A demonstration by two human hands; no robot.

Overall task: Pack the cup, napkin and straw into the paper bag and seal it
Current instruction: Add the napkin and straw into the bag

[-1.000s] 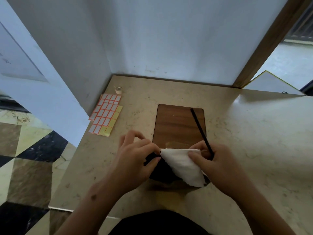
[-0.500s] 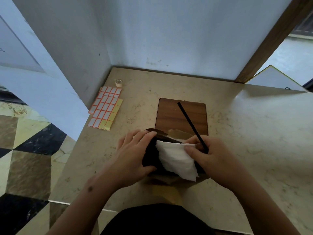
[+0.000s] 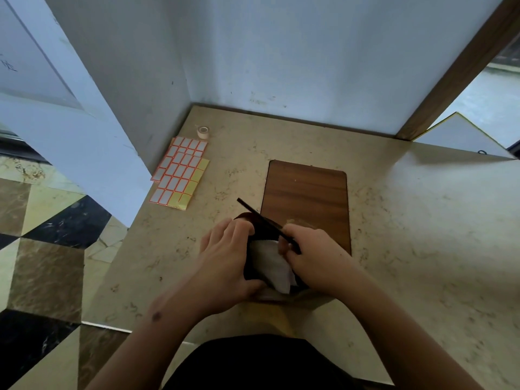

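Clutching the black straw (image 3: 263,220) and white napkin (image 3: 270,263), the right hand (image 3: 315,257) sits just before the wooden board (image 3: 306,198). The left hand (image 3: 228,263) wraps the bag's (image 3: 249,273) dark opening.

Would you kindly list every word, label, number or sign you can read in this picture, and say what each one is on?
No text can be read.
White rectangular stickers with orange borders on the sticker sheets: blank.
Faint dark marks on the pale wall panel at far left: too blurred to read.
Small roll of pale tape: no print visible.
Brown wooden board, thin black straw, white napkin: no markings.
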